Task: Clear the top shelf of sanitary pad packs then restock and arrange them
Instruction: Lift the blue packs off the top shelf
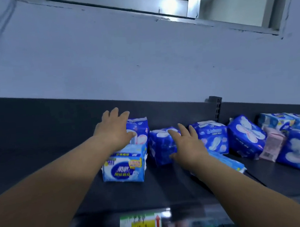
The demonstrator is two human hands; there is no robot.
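My right hand (187, 146), fingers spread and holding nothing, rests on the dark blue pack (161, 149) just left of it; my left hand (113, 130), likewise spread, touches the upright pack (141, 128).

Glossy plastic-wrapped packs (212, 136) lie on a matt dark, seemingly metal shelf (171, 188).

The left forearm (59, 173) and the right forearm (244, 186), both bare, reach forward and come nearer to each other at the wrists. The left hand (113, 130) is palm down, its fingers straight and spread. The right hand (187, 146), lower and near it, is also flat with spread fingers.
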